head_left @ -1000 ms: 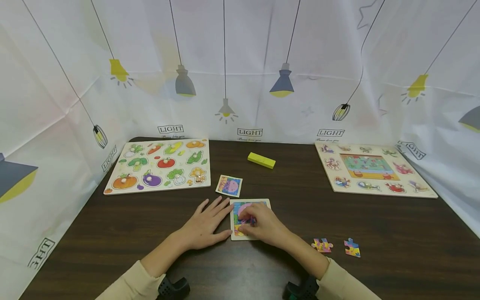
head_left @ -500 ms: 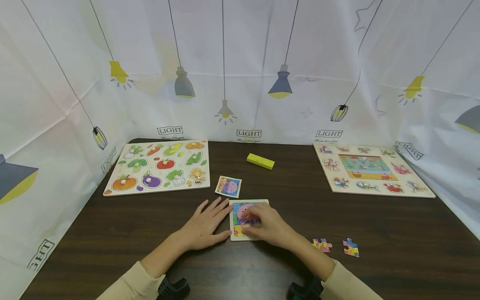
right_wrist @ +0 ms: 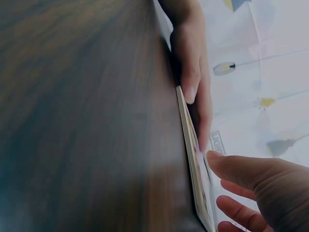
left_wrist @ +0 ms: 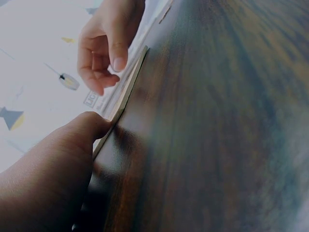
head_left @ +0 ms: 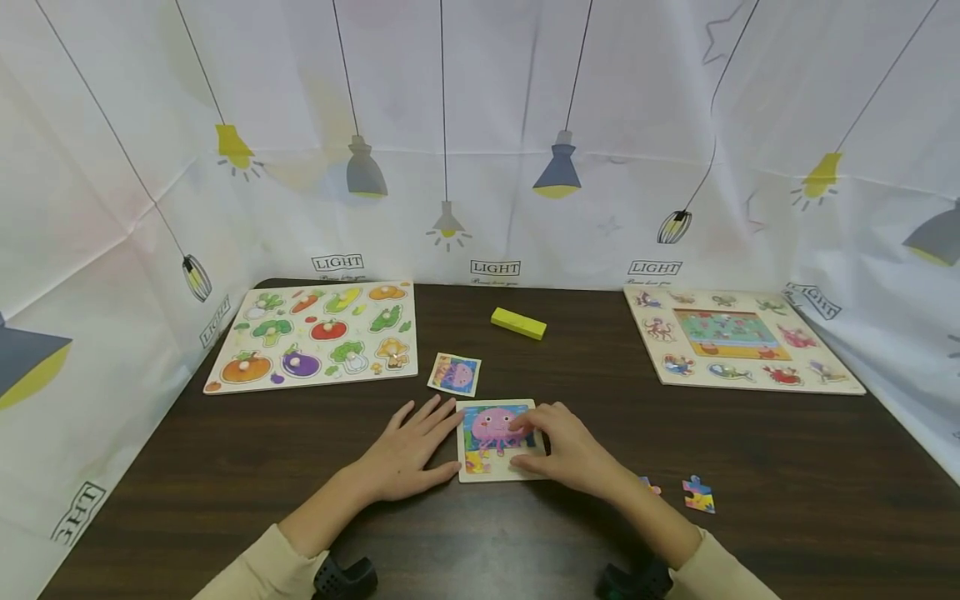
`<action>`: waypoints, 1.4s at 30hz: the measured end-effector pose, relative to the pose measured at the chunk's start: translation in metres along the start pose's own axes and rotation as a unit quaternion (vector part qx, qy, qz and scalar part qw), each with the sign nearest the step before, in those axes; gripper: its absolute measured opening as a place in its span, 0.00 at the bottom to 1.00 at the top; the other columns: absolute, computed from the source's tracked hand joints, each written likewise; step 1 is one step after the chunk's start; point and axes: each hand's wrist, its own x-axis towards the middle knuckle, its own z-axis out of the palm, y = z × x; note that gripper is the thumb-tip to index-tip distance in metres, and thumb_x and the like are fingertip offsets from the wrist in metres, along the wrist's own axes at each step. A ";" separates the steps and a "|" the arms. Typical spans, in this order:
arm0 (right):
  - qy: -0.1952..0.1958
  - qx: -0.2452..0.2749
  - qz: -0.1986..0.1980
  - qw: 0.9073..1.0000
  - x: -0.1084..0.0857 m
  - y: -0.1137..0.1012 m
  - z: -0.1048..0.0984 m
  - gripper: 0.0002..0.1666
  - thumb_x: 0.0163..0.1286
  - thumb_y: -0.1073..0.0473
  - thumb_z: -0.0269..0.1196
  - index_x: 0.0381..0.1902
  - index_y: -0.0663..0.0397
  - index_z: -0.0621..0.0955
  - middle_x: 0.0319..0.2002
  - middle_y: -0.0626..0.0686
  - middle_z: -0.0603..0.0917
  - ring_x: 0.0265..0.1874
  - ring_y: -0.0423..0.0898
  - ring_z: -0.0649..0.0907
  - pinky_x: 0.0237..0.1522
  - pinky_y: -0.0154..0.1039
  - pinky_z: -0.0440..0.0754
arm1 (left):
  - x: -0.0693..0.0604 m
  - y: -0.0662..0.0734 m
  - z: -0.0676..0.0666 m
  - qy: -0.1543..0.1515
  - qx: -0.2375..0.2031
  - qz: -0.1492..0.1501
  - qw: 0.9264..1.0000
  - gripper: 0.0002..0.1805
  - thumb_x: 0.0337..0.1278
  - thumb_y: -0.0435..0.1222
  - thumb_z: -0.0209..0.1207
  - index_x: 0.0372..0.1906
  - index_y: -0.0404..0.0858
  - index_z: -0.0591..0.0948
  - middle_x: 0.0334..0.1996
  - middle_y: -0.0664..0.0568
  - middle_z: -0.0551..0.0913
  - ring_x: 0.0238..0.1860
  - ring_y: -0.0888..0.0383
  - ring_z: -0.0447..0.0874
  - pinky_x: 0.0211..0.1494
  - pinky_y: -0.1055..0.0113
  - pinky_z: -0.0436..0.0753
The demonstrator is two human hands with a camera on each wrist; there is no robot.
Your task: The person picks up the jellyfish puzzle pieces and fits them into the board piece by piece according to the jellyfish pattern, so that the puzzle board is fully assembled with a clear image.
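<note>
A small jigsaw tray [head_left: 495,472] lies on the table in the middle of the head view. A pink octopus picture [head_left: 493,427] fills its upper part, and bare wood shows at the lower right. My left hand [head_left: 408,454] lies flat with fingers spread, fingertips and thumb touching the tray's left edge. Over the tray's right side is my right hand [head_left: 566,450], fingers loosely bent, thumb and fingers apart, nothing seen between them. In the right wrist view its thumb [right_wrist: 236,166] stands just off the tray [right_wrist: 193,159].
Right of the tray lies a loose jigsaw piece [head_left: 699,494]; another [head_left: 651,485] is partly hidden by my right forearm. Behind the tray are a picture card [head_left: 454,375] and a yellow block [head_left: 518,323]. A vegetable board [head_left: 315,333] stands back left, a sea-animal board [head_left: 738,340] back right.
My right hand has drawn back to the right across the tray, and its fingers have parted. More of the octopus picture now shows. The left hand has stayed at the tray's edge.
</note>
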 end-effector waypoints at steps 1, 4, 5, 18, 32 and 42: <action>0.000 -0.002 0.001 1.000 -0.002 0.002 -0.001 0.20 0.50 0.52 0.71 0.40 0.50 0.81 0.35 0.44 0.79 0.36 0.44 0.72 0.40 0.41 0.70 | 0.000 0.000 0.000 0.000 0.000 0.000 1.000 0.38 0.61 0.60 0.41 0.71 0.45 0.54 0.71 0.51 0.50 0.71 0.53 0.40 0.67 0.47 0.41; -0.002 -0.009 0.005 1.000 -0.007 0.008 -0.005 0.20 0.51 0.51 0.71 0.41 0.51 0.80 0.34 0.44 0.78 0.36 0.43 0.71 0.39 0.41 0.70 | 0.000 -0.001 0.001 0.002 0.002 0.000 1.000 0.39 0.61 0.61 0.40 0.71 0.45 0.53 0.71 0.51 0.50 0.71 0.53 0.40 0.67 0.47 0.41; -0.004 -0.011 0.008 1.000 -0.009 0.010 -0.007 0.21 0.51 0.50 0.71 0.41 0.50 0.80 0.34 0.44 0.78 0.36 0.43 0.71 0.40 0.41 0.70 | 0.000 -0.001 0.001 0.002 0.002 0.000 1.000 0.39 0.61 0.61 0.40 0.71 0.45 0.53 0.71 0.51 0.50 0.71 0.53 0.40 0.67 0.48 0.41; -0.016 -0.002 0.030 0.999 -0.045 0.038 -0.027 0.28 0.53 0.39 0.66 0.49 0.46 0.78 0.45 0.41 0.76 0.45 0.42 0.69 0.46 0.45 0.71 | 0.000 0.001 -0.001 0.008 0.000 0.010 1.000 0.38 0.62 0.59 0.41 0.71 0.44 0.54 0.71 0.50 0.50 0.71 0.52 0.41 0.67 0.47 0.42; -0.050 0.016 0.091 0.995 -0.074 0.056 -0.052 0.30 0.50 0.38 0.68 0.49 0.39 0.78 0.47 0.44 0.73 0.46 0.45 0.65 0.42 0.48 0.70 | -0.001 0.001 -0.001 0.012 -0.003 0.011 1.000 0.38 0.62 0.59 0.41 0.71 0.44 0.54 0.71 0.50 0.51 0.71 0.51 0.41 0.67 0.47 0.42; -0.043 0.007 0.077 0.996 -0.094 0.067 -0.063 0.23 0.51 0.40 0.68 0.44 0.36 0.78 0.46 0.43 0.72 0.46 0.48 0.65 0.42 0.52 0.68 | -0.001 0.002 -0.001 0.010 -0.006 0.012 1.000 0.38 0.62 0.59 0.42 0.71 0.43 0.54 0.71 0.49 0.51 0.71 0.51 0.41 0.67 0.46 0.42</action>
